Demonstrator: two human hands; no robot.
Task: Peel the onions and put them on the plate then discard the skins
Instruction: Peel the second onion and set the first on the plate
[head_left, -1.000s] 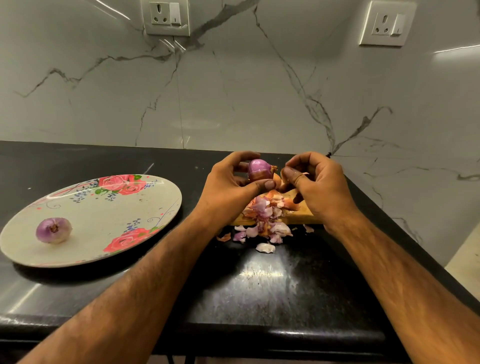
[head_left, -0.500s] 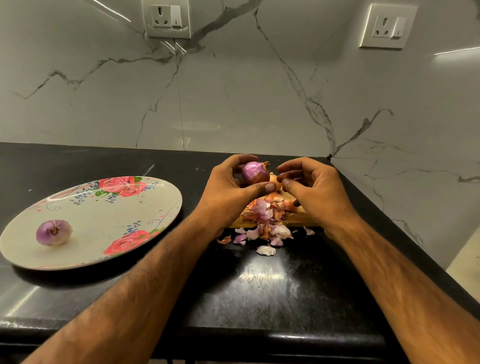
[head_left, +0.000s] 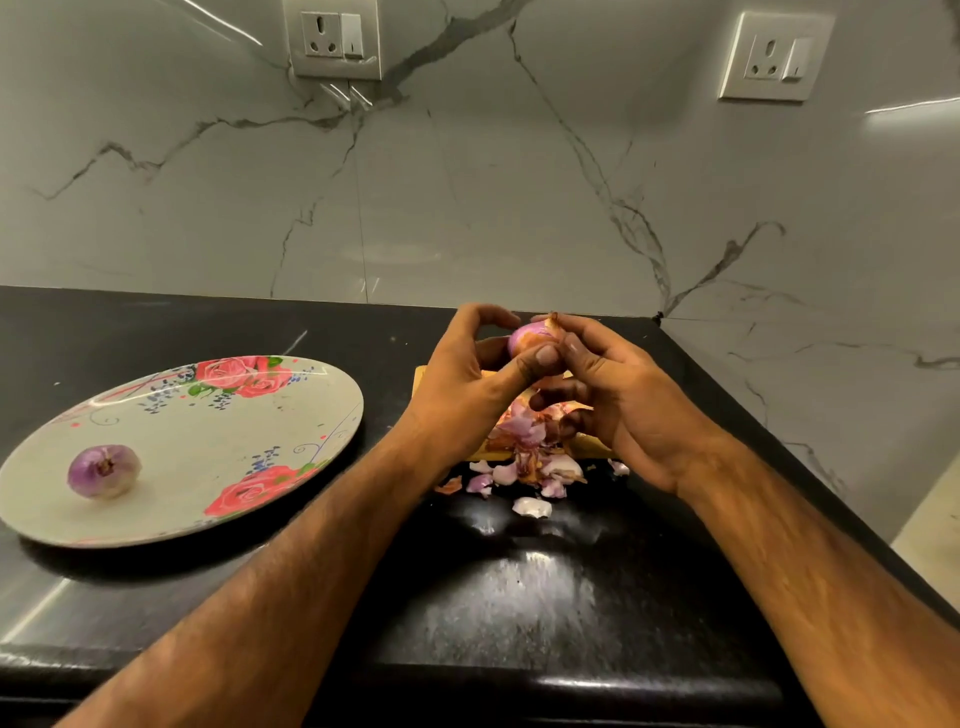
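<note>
Since half a second ago my right hand (head_left: 623, 400) has closed the gap and come up against the onion (head_left: 529, 339), where before it sat a little off to the right. The plate and its contents have not shifted.

From the head camera, I have the onion raised above the wooden board (head_left: 424, 376), right of centre on the black counter (head_left: 519, 597). My left hand (head_left: 465, 382) grasps it from the left, thumb across the near face and fingers curled over the far side. My right hand grasps it from the right, index finger arched to the top where a dry tip of skin sticks up, thumb touching the left thumb. Purple flesh shows between the fingers, with some orange skin on it.

Below the hands a heap of loose skins (head_left: 524, 457) lies on the board's near edge and spills onto the counter, a few scraps a little nearer to me.

On the left the flowered plate (head_left: 208, 457) holds one peeled onion (head_left: 104, 471), resting near its left rim.
</note>
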